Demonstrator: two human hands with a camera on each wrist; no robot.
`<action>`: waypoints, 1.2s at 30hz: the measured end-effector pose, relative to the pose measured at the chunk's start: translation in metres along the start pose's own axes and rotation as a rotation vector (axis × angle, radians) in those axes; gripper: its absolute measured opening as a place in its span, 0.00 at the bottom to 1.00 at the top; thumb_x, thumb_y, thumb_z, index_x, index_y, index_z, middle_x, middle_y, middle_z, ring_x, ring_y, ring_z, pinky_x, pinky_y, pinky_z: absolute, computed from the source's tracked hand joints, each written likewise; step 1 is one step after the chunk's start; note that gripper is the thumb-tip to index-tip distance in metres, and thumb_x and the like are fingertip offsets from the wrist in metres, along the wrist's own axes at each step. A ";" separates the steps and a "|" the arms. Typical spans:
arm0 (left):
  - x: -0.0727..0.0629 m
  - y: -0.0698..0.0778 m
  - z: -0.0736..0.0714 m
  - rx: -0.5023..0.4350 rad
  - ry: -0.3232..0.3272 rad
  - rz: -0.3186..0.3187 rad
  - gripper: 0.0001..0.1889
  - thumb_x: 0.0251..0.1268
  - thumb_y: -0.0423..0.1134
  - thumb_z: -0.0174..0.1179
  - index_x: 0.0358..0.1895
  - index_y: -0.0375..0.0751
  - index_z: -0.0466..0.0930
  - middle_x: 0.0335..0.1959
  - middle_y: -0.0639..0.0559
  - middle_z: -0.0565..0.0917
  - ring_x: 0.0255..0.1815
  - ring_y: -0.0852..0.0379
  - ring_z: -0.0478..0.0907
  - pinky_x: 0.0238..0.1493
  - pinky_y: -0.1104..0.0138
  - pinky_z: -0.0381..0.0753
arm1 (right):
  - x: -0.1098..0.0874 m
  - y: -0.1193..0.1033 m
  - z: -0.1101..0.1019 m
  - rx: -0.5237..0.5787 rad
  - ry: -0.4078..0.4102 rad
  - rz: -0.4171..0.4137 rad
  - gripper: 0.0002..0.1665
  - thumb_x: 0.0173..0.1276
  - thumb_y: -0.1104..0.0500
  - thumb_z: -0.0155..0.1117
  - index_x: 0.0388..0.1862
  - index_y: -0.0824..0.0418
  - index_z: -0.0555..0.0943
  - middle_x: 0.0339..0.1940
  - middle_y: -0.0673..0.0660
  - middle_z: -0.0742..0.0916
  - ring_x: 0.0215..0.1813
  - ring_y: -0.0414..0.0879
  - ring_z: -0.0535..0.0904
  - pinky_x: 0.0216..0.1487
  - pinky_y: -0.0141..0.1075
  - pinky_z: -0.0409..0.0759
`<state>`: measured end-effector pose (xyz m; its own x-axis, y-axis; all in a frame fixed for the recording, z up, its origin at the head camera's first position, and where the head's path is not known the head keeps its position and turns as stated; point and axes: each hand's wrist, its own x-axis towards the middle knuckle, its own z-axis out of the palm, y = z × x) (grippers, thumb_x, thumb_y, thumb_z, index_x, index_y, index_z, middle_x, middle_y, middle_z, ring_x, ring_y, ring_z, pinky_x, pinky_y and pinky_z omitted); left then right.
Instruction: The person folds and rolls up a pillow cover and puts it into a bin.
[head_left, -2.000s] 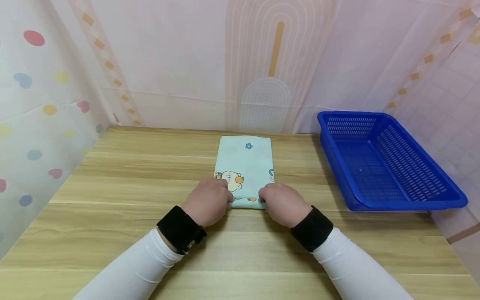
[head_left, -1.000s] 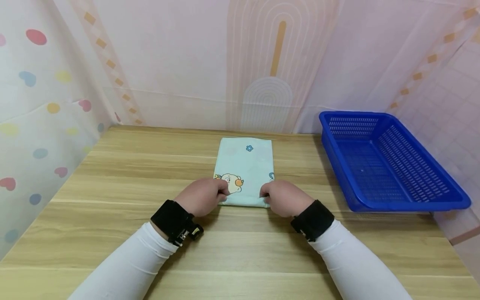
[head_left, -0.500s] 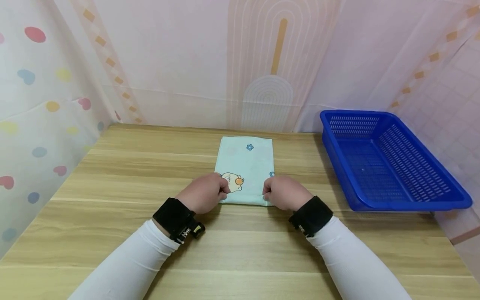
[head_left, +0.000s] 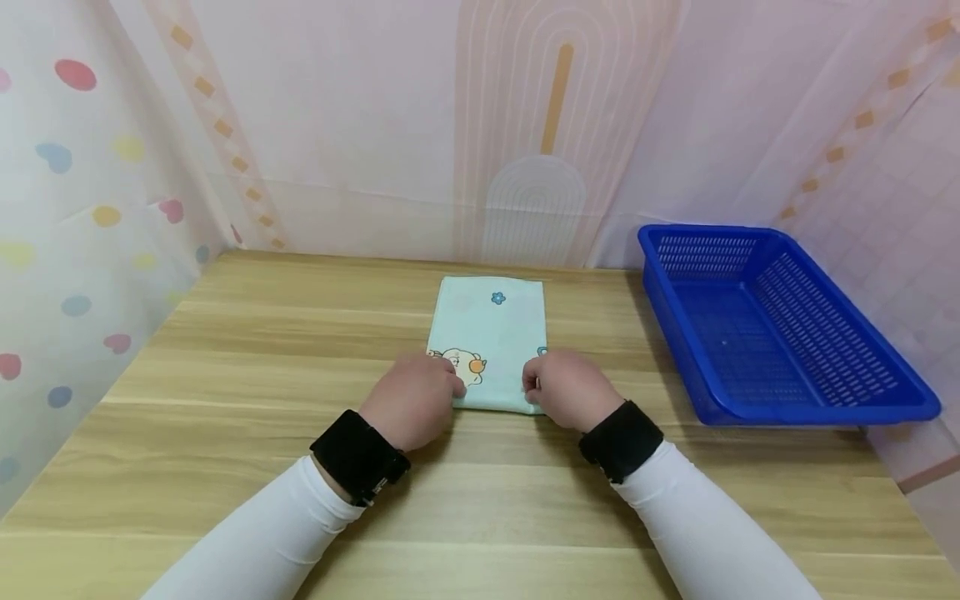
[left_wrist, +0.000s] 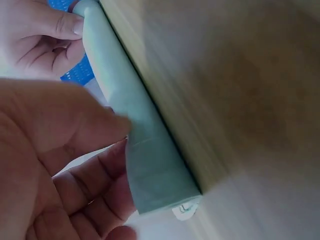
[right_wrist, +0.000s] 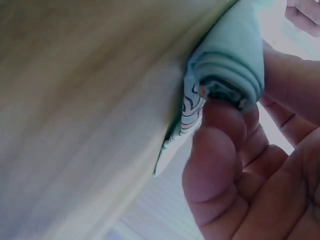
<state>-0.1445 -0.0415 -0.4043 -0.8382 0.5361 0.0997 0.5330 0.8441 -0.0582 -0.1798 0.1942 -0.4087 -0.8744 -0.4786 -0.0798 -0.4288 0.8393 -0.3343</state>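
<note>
First, I check the head view. The pale green cloth lies flat on the worktop, its near edge thickened. The left hand sits at the near left corner, the right hand at the near right. The blue basket stands well apart, to the right.

Next, I check the left wrist view. The left grip is closed on the rolled edge, thumb on top and fingers against the side. The right hand pinches the far end.

Finally, I check the right wrist view. The right grip is also closed on the roll; one fingertip rests against its end, where several layers show as a spiral. A printed layer of cloth hangs just beside it.

Caution: I judge that unequal tension between the two grips could skew the roll. Pressure from the fingertip at the right end could push the inner layers sideways. Releasing either end early may let it unwind, and a hard pull could drag or crease the flat portion.
</note>
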 end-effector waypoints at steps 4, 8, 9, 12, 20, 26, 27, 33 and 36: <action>-0.003 0.001 0.000 -0.093 -0.047 -0.072 0.20 0.62 0.19 0.54 0.36 0.48 0.92 0.38 0.52 0.85 0.38 0.52 0.79 0.45 0.60 0.84 | -0.006 -0.004 0.003 -0.055 0.056 -0.059 0.05 0.73 0.63 0.69 0.35 0.55 0.89 0.31 0.49 0.87 0.35 0.43 0.78 0.42 0.38 0.81; -0.003 0.001 -0.001 -0.148 -0.085 -0.142 0.22 0.66 0.19 0.52 0.42 0.47 0.92 0.45 0.50 0.87 0.45 0.51 0.82 0.51 0.58 0.86 | -0.011 -0.008 0.003 -0.051 0.052 -0.070 0.01 0.68 0.61 0.74 0.36 0.57 0.90 0.32 0.50 0.88 0.36 0.43 0.79 0.43 0.39 0.82; -0.003 0.000 -0.001 -0.149 -0.089 -0.147 0.21 0.67 0.19 0.52 0.42 0.46 0.92 0.45 0.49 0.86 0.45 0.50 0.83 0.51 0.58 0.86 | -0.012 -0.009 0.003 -0.051 0.042 -0.068 0.03 0.66 0.60 0.76 0.36 0.58 0.90 0.33 0.51 0.88 0.36 0.43 0.79 0.43 0.39 0.82; -0.002 0.000 -0.002 -0.156 -0.097 -0.159 0.20 0.67 0.20 0.52 0.43 0.45 0.91 0.45 0.48 0.86 0.44 0.50 0.82 0.51 0.57 0.86 | -0.013 -0.011 0.005 -0.057 0.019 -0.062 0.10 0.61 0.59 0.81 0.40 0.59 0.89 0.36 0.52 0.87 0.38 0.44 0.79 0.46 0.40 0.82; -0.003 -0.002 -0.002 -0.188 -0.111 -0.173 0.18 0.66 0.22 0.56 0.51 0.43 0.89 0.50 0.46 0.85 0.50 0.47 0.84 0.56 0.55 0.85 | -0.013 -0.016 0.011 -0.115 0.068 -0.080 0.07 0.66 0.70 0.71 0.41 0.61 0.88 0.36 0.55 0.87 0.39 0.46 0.81 0.45 0.40 0.84; -0.003 -0.001 -0.003 -0.171 -0.112 -0.160 0.16 0.65 0.25 0.62 0.50 0.44 0.90 0.49 0.47 0.85 0.50 0.47 0.85 0.54 0.57 0.85 | -0.011 -0.018 0.012 -0.114 0.059 -0.077 0.07 0.67 0.71 0.68 0.39 0.61 0.87 0.35 0.55 0.87 0.39 0.46 0.81 0.46 0.41 0.84; -0.003 -0.001 -0.003 -0.169 -0.109 -0.159 0.13 0.65 0.25 0.63 0.47 0.44 0.90 0.46 0.47 0.85 0.47 0.48 0.84 0.52 0.58 0.85 | -0.011 -0.018 0.012 -0.112 0.054 -0.087 0.07 0.68 0.71 0.67 0.39 0.61 0.88 0.36 0.55 0.88 0.39 0.47 0.82 0.47 0.41 0.85; -0.003 -0.002 -0.003 -0.173 -0.103 -0.172 0.07 0.64 0.29 0.68 0.32 0.47 0.86 0.34 0.54 0.81 0.35 0.57 0.77 0.40 0.63 0.80 | -0.009 -0.012 0.007 -0.065 -0.016 -0.121 0.07 0.74 0.68 0.66 0.42 0.60 0.89 0.38 0.53 0.89 0.41 0.46 0.82 0.49 0.42 0.84; -0.002 -0.004 -0.003 -0.201 -0.117 -0.197 0.07 0.66 0.31 0.68 0.31 0.48 0.85 0.31 0.55 0.81 0.33 0.57 0.75 0.39 0.63 0.79 | -0.008 -0.009 0.006 -0.028 -0.047 -0.109 0.06 0.74 0.66 0.67 0.42 0.58 0.89 0.37 0.51 0.89 0.38 0.44 0.79 0.48 0.41 0.83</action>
<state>-0.1444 -0.0458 -0.4010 -0.9291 0.3689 -0.0262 0.3612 0.9205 0.1493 -0.1679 0.1891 -0.4105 -0.8109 -0.5784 -0.0886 -0.5274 0.7881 -0.3173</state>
